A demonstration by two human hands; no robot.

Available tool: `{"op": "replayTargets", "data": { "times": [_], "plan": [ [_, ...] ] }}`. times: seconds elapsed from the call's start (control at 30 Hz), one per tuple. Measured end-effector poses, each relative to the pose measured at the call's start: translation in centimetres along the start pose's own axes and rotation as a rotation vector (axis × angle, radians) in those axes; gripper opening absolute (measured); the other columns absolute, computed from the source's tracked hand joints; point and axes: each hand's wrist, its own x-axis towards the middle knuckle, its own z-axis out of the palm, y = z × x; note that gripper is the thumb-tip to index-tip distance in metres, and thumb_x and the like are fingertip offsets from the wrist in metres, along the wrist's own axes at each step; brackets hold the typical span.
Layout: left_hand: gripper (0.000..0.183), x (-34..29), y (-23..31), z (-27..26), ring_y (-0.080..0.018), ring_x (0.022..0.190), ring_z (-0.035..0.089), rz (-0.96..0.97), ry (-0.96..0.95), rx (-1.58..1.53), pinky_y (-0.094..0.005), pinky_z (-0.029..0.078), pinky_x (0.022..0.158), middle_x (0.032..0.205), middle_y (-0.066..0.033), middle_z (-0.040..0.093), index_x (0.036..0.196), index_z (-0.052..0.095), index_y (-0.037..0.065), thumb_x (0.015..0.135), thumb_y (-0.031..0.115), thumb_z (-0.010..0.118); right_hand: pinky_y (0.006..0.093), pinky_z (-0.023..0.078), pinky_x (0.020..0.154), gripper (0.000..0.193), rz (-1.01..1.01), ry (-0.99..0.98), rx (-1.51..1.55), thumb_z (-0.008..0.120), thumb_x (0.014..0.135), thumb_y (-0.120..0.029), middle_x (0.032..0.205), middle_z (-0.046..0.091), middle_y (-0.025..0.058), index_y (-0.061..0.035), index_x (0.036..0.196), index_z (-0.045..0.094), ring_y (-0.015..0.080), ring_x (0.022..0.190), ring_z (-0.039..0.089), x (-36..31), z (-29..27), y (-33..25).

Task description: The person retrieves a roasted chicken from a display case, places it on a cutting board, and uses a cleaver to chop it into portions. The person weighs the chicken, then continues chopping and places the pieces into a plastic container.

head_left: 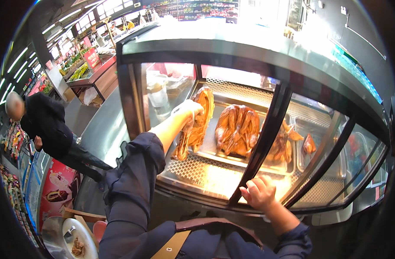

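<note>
Through the open section of a glass display case (249, 56), my left hand (189, 113) reaches in and is closed on a flattened, glossy brown roast duck (202, 129). A thin clear glove seems to cover that hand. The duck hangs upright above the case's perforated metal floor (202, 170). Just right of it, more roast poultry (236, 129) lies in a metal tray (210, 139). My right hand (260, 193) has its fingers curled at the black upright frame (266, 134) of a sliding glass door.
Behind the door glass, other trays hold roast poultry (280, 149) and a small brown piece (309, 144). At lower left, a white round board (91, 241) carries a cleaver and meat scraps. A person in dark clothes (48, 123) stands at left, beyond a metal counter (104, 134).
</note>
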Motion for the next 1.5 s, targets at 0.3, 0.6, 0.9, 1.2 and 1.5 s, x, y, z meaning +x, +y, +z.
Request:
{"op": "replayTargets", "data": {
  "times": [0.3, 0.6, 0.9, 1.2, 1.5],
  "plan": [
    [0.043, 13.6, -0.7, 8.9, -0.0226, 0.09, 0.063, 0.041, -0.108, 0.443, -0.0359, 0.048, 0.081, 0.099, -0.013, 0.067, 0.103, 0.067, 0.013, 0.064, 0.032, 0.068, 0.0364, 0.036, 0.038, 0.029, 0.38, -0.24, -0.168, 0.067, 0.076, -0.018, 0.052, 0.045, 0.0091, -0.0084, 0.059, 0.045, 0.0261, 0.043, 0.047, 0.2, 0.1, 0.5],
    [0.054, 9.2, 0.3, 6.1, -0.0228, 0.095, 0.062, 0.165, -0.145, 0.221, -0.0342, 0.047, 0.083, 0.106, -0.0144, 0.064, 0.106, 0.066, 0.01, 0.063, 0.043, 0.069, 0.0406, 0.036, 0.039, 0.024, 0.352, -0.202, -0.133, 0.061, 0.077, -0.01, 0.052, 0.043, 0.0117, -0.0057, 0.061, 0.045, 0.0308, 0.042, 0.045, 0.3, 1.2, 0.1],
    [0.033, -10.1, -9.5, -1.8, -0.0157, 0.089, 0.055, 0.547, -0.005, -0.611, -0.0271, 0.043, 0.08, 0.095, -0.009, 0.058, 0.101, 0.056, -0.002, 0.081, 0.024, 0.061, 0.0395, 0.039, 0.041, 0.02, 0.372, -0.153, -0.007, 0.061, 0.076, -0.009, 0.052, 0.047, 0.0121, -0.0052, 0.063, 0.045, 0.0295, 0.043, 0.049, 3.9, 5.8, -3.5],
    [0.016, -27.8, -31.5, -4.4, -0.0054, 0.063, 0.055, -0.037, 0.609, -0.975, -0.0177, 0.044, 0.058, 0.082, -0.0075, 0.065, 0.092, 0.059, 0.004, 0.087, 0.02, 0.059, 0.0451, 0.044, 0.052, 0.02, 0.271, -0.099, 0.08, 0.06, 0.077, -0.012, 0.059, 0.054, 0.0189, -0.0022, 0.064, 0.048, 0.0371, 0.055, 0.055, 10.1, 16.2, -5.8],
    [0.009, -33.4, -44.1, 11.5, -0.0073, 0.057, 0.053, -0.55, 1.112, -1.085, -0.0204, 0.044, 0.053, 0.069, -0.0016, 0.061, 0.077, 0.06, 0.006, 0.083, 0.011, 0.055, 0.0442, 0.048, 0.066, 0.02, 0.223, -0.184, 0.011, 0.054, 0.086, -0.019, 0.078, 0.062, 0.0205, -0.0004, 0.085, 0.06, 0.0396, 0.074, 0.06, 11.3, 28.5, 10.9]
  ]
}}
